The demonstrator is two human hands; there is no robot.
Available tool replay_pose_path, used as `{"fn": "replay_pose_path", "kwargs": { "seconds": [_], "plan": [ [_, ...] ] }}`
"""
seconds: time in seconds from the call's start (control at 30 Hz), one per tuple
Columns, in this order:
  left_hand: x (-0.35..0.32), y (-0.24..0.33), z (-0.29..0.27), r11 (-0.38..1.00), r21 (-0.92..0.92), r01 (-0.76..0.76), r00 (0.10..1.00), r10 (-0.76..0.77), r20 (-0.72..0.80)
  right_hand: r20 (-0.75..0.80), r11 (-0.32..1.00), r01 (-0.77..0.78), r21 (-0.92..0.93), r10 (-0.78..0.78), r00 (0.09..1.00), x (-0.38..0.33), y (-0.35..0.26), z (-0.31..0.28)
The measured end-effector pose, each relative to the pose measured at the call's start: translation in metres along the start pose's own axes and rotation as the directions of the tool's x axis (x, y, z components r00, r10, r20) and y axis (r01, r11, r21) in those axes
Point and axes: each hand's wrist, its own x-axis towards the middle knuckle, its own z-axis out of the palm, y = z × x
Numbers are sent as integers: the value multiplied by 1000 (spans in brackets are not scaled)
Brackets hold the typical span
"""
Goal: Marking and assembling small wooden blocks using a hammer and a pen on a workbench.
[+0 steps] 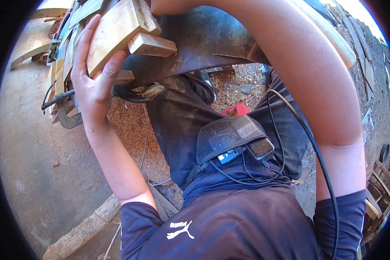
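My left hand [97, 71] is closed around a pale wooden block [116, 32], its fingers along the left side and the thumb against the near end. A smaller wood piece [154, 44] juts out to the right from under the block. Another short wood piece [125, 77] shows below my thumb. My right forearm [264, 26] arches across the top toward the block's far right side. Only the wrist end of that arm shows at the upper edge; the fingers are hidden.
A metal screw clamp [67, 106] grips stacked wood strips beside my left wrist. A dark metal surface [190, 39] lies beyond my knees. Sawdust [128, 130] covers the ground, with a rough log [84, 225] at lower left. A black cable [318, 156] runs from my waist pouch [229, 136].
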Motion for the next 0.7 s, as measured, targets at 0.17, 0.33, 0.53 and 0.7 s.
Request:
{"fn": "replay_pose_path", "kwargs": {
  "seconds": [0.17, 0.33, 0.53, 0.7],
  "plan": [
    [2, 2, 0, 1000, 13, -14, 1000, 14, 12, 0, 999, 25, -39, -25, 1000, 7, 6, 8],
    [2, 0, 1, 997, 65, -35, 999, 35, 6, -18, 996, -79, -52, 78, 997, -5, -10, -6],
    [-4, -3, -16, 988, 143, -52, 999, 52, 4, 98, 963, -88, 256, 65, 993, -70, -35, -27],
    [-1, -4, -2, 997, 60, 44, 999, -46, 22, -131, 939, -77, 335, 128, 983, -87, -35, 17]
  ]
}}
